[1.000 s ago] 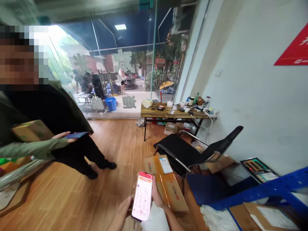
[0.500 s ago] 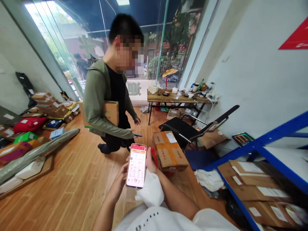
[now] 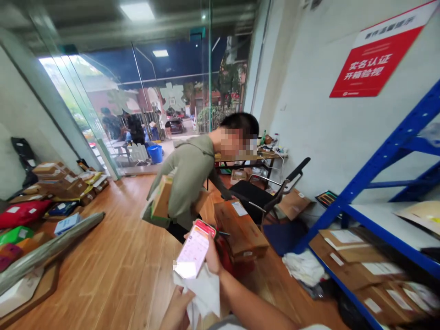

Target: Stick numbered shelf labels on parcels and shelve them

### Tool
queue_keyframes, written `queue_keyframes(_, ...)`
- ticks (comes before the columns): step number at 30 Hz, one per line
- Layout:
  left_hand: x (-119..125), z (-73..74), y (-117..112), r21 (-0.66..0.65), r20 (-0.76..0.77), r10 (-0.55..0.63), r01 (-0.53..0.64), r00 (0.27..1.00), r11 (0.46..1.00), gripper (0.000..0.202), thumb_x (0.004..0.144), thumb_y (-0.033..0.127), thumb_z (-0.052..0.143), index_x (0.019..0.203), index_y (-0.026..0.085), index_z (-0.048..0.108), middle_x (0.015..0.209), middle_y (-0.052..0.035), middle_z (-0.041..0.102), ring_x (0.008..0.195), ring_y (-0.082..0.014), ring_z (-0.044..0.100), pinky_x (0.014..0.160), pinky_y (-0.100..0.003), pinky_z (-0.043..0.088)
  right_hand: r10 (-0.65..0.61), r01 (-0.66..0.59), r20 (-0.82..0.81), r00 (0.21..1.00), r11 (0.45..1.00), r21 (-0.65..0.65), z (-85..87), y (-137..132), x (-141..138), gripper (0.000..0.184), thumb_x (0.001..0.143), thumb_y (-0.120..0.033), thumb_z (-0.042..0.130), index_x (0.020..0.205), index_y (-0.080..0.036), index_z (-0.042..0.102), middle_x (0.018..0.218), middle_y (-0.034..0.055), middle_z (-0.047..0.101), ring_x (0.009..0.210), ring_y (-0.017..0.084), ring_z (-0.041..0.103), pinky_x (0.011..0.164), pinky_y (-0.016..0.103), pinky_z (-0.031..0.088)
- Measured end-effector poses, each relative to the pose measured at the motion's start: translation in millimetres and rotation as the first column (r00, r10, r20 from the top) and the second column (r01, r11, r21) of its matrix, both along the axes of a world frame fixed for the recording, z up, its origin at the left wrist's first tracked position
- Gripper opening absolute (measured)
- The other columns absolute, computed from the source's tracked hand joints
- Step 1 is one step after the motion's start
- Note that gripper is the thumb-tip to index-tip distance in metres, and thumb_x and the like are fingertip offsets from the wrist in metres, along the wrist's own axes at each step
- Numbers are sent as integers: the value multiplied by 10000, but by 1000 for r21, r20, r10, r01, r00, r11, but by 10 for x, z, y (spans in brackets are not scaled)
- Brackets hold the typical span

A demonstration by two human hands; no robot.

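My right hand [image 3: 213, 257] is closed around a smartphone [image 3: 193, 250], whose lit screen has a red top band and rows of small icons. Just below the phone hangs a white plastic bag [image 3: 205, 291], crumpled, partly overlapping the phone's lower end. My left hand [image 3: 179, 302] pinches the near left edge of this bag between thumb and fingers. Beyond my hands, a person in a green hooded jacket [image 3: 187, 167] bends over a taped cardboard box [image 3: 240, 229], with a flat carton [image 3: 161, 197] tucked under one arm.
A black chair [image 3: 256, 195] stands behind the box, near a cluttered wooden table [image 3: 271, 155]. On the right, blue shelving [image 3: 366, 181] holds several parcels [image 3: 381, 268]. Parcels [image 3: 58, 178] and a long wrapped roll [image 3: 65, 243] lie on the left. Glass doors [image 3: 172, 59] face the street.
My left hand has left the phone and now grips the white bag. The phone tilts in my right hand. The person has bent down toward the box. My view has tipped upward.
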State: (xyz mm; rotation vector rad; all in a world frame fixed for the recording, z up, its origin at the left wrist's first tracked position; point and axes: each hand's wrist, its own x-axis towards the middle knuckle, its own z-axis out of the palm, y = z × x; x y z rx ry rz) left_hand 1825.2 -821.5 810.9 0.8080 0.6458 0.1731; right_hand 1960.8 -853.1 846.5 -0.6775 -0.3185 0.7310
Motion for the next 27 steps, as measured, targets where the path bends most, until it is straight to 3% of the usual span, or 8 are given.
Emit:
queue_keyframes(4, 37, -132, -5, 44, 55, -10, 8, 998, 999, 646, 379, 393, 935, 914, 147, 670, 928, -142, 746, 978, -349, 682, 915, -456, 481, -83, 82, -17, 996, 996, -22, -143, -209, 3, 651, 777, -741, 519, 1161, -229, 639, 990, 57, 747, 927, 258, 670, 829, 371, 504)
queue_keyframes(7, 92, -242, -36, 64, 43, -34, 31, 998, 997, 622, 353, 369, 944, 879, 156, 690, 908, -122, 755, 870, -331, 705, 840, -438, 505, -174, 172, -42, 984, 984, -42, -220, -384, 10, 638, 786, -698, 556, 1243, -255, 595, 1048, 46, 740, 1002, 271, 656, 904, 394, 484)
queue_keyframes(10, 159, -270, -55, 148, 43, -162, 155, 986, 977, 583, 403, 413, 928, 883, 153, 722, 874, -114, 762, 817, -315, 708, 789, -418, 514, -243, 238, -78, 967, 969, -63, -272, -534, 27, 646, 770, -688, 584, 1283, -294, 569, 1104, 27, 729, 1060, 274, 642, 965, 403, 457)
queue_keyframes(16, 310, -320, -15, 295, 94, -380, 339, 920, 893, 556, 549, 426, 876, 1029, 183, 735, 1025, -100, 751, 1009, -312, 676, 888, -396, 486, -342, 326, -169, 924, 938, -117, -300, -705, 96, 658, 764, -709, 565, 1290, -314, 567, 1125, 28, 730, 1048, 275, 658, 908, 407, 497)
queue_keyframes(23, 517, -556, -23, 212, 14, -352, 342, 936, 916, 629, 405, 453, 914, 926, 169, 707, 1004, -113, 737, 936, -309, 665, 857, -413, 495, -453, 415, -275, 848, 890, -187, -203, -751, 344, 678, 733, -666, 614, 1270, -252, 596, 956, 35, 768, 915, 288, 703, 872, 437, 525)
queue_keyframes(27, 684, -606, 59, 279, -104, -342, 357, 934, 891, 631, 356, 491, 904, 850, 173, 674, 928, -101, 724, 930, -303, 643, 879, -421, 483, -450, 461, -382, 807, 885, -69, -193, -911, 582, 620, 735, -599, 650, 1260, -273, 593, 967, 33, 759, 909, 264, 699, 914, 466, 513)
